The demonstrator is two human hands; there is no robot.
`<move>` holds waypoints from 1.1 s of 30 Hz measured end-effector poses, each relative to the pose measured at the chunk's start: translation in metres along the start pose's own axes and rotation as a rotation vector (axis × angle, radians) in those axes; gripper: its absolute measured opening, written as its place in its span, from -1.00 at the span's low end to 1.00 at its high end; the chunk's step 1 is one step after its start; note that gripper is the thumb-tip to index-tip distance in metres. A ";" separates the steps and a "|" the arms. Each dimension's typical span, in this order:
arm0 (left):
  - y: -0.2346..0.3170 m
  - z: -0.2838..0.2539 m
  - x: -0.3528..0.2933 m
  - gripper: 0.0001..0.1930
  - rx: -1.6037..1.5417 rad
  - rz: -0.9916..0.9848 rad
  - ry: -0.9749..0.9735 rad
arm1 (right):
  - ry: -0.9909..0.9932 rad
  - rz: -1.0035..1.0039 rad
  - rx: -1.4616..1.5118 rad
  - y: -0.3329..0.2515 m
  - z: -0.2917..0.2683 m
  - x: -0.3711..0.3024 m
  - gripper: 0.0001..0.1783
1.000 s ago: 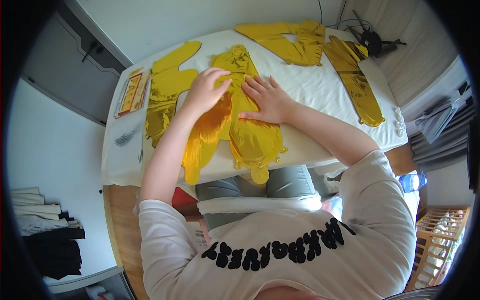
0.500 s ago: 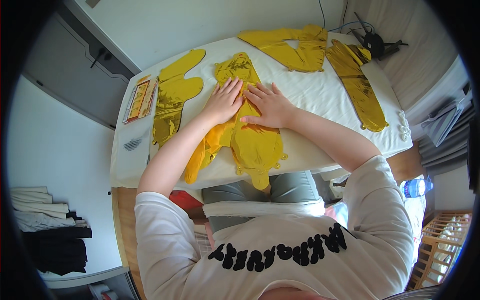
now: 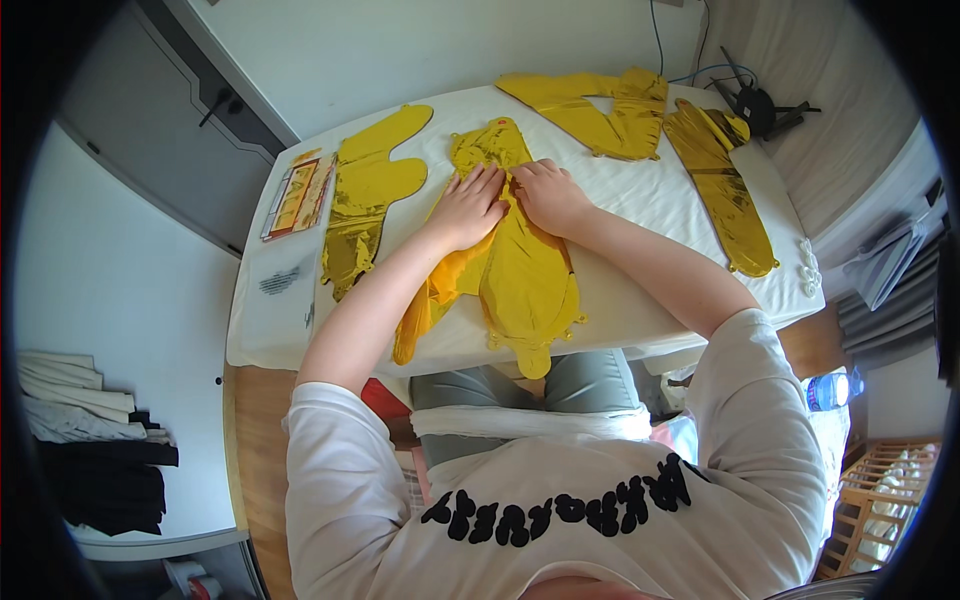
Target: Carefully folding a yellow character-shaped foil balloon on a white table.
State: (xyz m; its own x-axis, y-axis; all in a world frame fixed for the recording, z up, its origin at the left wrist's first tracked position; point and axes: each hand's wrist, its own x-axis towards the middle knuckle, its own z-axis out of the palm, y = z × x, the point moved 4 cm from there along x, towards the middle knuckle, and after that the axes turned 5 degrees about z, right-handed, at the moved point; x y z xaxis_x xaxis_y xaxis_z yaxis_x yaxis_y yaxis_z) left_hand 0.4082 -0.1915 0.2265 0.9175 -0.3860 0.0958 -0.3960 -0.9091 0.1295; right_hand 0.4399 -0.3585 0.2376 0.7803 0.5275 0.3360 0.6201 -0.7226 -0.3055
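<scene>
A deflated gold foil balloon (image 3: 528,275) lies on the white-covered table in front of me, with a rounded tab at its near end. My left hand (image 3: 470,208) rests on its middle, fingers stretched out over the foil. Just to the right, my right hand (image 3: 553,198) is closed at the same part, its fingers bent and drawn together on the foil; its thumb is hidden. Between the hands the foil is creased. A crumpled orange sheet (image 3: 440,288) comes out from beneath my left hand and droops toward the near table edge.
Other flat gold foil balloons lie at the left (image 3: 365,185), far side (image 3: 610,115) and right (image 3: 720,195) of the table. A printed packet (image 3: 298,197) and a clear bag (image 3: 270,310) lie at the left. A black router (image 3: 757,108) stands at the far right corner.
My right hand has gone from spread flat to bent fingers, slightly closer to the left hand. The left hand stays on the foil. The whole view has shifted a little.
</scene>
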 end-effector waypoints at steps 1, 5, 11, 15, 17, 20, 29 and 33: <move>0.001 -0.001 0.000 -0.31 -0.003 0.012 0.017 | 0.002 -0.005 0.003 0.000 0.000 -0.001 -0.58; 0.003 -0.002 0.000 -0.31 0.012 0.016 0.007 | 0.007 -0.019 -0.030 -0.005 -0.004 -0.005 -0.56; 0.001 0.000 -0.002 -0.31 -0.003 0.004 -0.014 | -0.042 -0.010 -0.069 -0.010 -0.005 -0.009 -0.47; 0.003 -0.001 0.003 -0.31 -0.001 0.036 0.005 | 0.013 -0.011 -0.070 -0.006 -0.001 -0.012 -0.44; -0.002 0.000 0.000 -0.31 0.028 0.032 0.002 | -0.052 0.002 -0.054 -0.013 -0.004 -0.009 -0.41; -0.003 0.001 0.000 -0.31 0.042 0.042 0.007 | -0.034 0.002 -0.071 -0.015 -0.004 -0.011 -0.30; -0.001 0.007 0.000 -0.31 0.053 0.023 -0.009 | -0.006 0.037 -0.075 -0.016 0.004 -0.017 -0.05; -0.001 0.002 0.004 -0.32 0.081 0.030 -0.011 | -0.009 0.038 -0.075 -0.014 0.001 -0.015 -0.01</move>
State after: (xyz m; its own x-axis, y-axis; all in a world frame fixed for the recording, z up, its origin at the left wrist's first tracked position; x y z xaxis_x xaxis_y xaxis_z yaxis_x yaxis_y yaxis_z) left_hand 0.4123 -0.1927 0.2244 0.9059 -0.4145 0.0872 -0.4193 -0.9067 0.0465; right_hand 0.4195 -0.3561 0.2355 0.8043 0.5027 0.3169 0.5821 -0.7737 -0.2501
